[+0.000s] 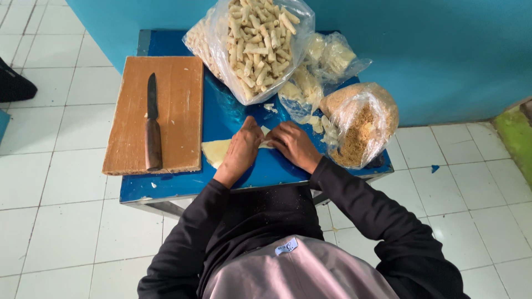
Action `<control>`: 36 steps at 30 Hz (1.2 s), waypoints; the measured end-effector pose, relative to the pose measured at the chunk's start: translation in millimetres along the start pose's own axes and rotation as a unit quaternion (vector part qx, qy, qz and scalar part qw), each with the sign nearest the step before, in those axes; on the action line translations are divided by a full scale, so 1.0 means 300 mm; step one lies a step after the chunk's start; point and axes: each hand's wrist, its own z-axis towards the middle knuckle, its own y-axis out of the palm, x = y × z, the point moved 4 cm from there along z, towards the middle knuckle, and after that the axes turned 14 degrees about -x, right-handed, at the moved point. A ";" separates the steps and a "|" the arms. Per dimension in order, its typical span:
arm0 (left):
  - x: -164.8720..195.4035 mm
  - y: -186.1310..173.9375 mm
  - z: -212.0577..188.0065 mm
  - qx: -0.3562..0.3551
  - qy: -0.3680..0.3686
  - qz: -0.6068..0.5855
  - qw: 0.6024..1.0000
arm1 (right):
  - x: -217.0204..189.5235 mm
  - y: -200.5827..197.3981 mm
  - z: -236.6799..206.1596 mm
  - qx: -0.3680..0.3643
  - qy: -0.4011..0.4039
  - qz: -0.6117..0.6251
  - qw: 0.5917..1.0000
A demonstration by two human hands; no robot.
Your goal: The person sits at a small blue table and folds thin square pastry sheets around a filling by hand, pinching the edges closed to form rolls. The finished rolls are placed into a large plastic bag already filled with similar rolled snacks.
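Head view looks straight down over my shoulders at a small blue table (166,188), and my own hands cover most of what I am working on. My left hand (241,148) and right hand (293,145) lie side by side, knuckles up, fingers bent down onto a pale wrapper sheet (215,150) in the middle of the table. Whether my fingertips pinch the sheet or only press it flat I cannot tell, since they are tucked under. Only the sheet's left corner and a thin strip between my hands show; anything lying on it is hidden.

What shows of the sheet runs left to right across the table, its visible corner pointing left toward the wooden cutting board (177,111).

On that board lies a knife (152,124), tip away from me, wooden handle toward me. Beyond my hands sits a big clear bag of rolled pieces (257,44), its top cut off by the frame. Smaller bags (316,72) behind it are too crumpled to read, and a bag of brown crumbs (363,124) rests just beside my right hand.
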 end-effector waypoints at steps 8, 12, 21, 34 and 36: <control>0.043 -0.006 -0.014 0.001 -0.014 0.035 0.999 | 0.012 0.003 0.000 0.025 0.006 -0.016 1.000; 0.039 -0.006 -0.003 0.011 -0.017 0.052 0.998 | 0.017 0.005 0.001 0.021 0.004 -0.008 1.000; 0.020 0.010 0.022 -0.003 -0.050 0.109 0.993 | -0.004 -0.010 0.014 0.048 0.007 -0.070 0.996; 0.017 0.029 -0.047 0.086 -0.095 0.247 0.960 | 0.054 0.006 0.063 -0.011 0.005 -0.079 0.997; 0.019 0.029 -0.046 0.084 -0.107 0.279 0.951 | 0.078 -0.001 0.064 -0.030 0.001 -0.066 0.997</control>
